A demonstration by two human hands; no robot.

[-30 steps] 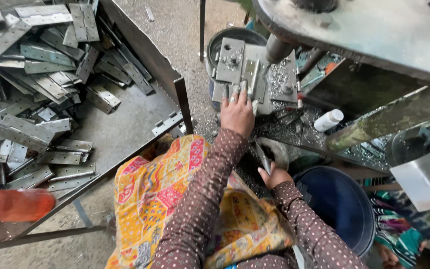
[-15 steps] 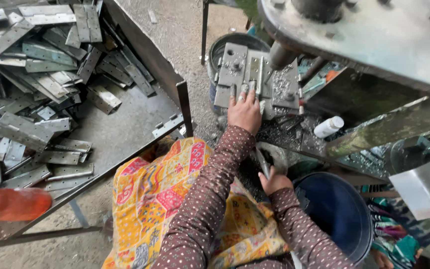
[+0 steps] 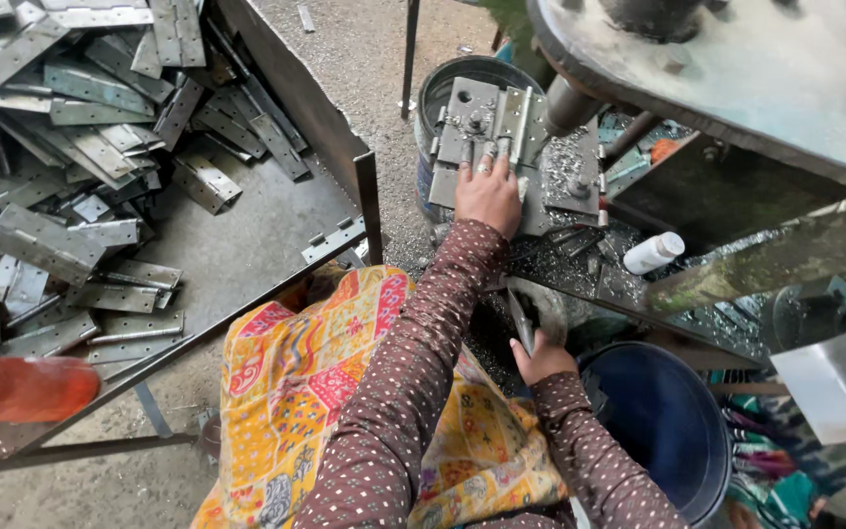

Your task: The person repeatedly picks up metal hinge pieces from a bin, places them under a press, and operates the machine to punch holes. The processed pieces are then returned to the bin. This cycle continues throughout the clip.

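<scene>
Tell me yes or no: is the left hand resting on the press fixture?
Yes, the left hand lies flat on the grey metal fixture.

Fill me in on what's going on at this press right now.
A person sits at a metal press. Their left hand rests flat on the steel jig plate on the press bed, fingers on the workpiece. Their right hand sits lower, with a grip on a flat metal piece just above a dark blue bucket. Metal shavings litter the bed, and a small white bottle lies nearby. A tray on the person's left is piled with metal hinges.
</scene>
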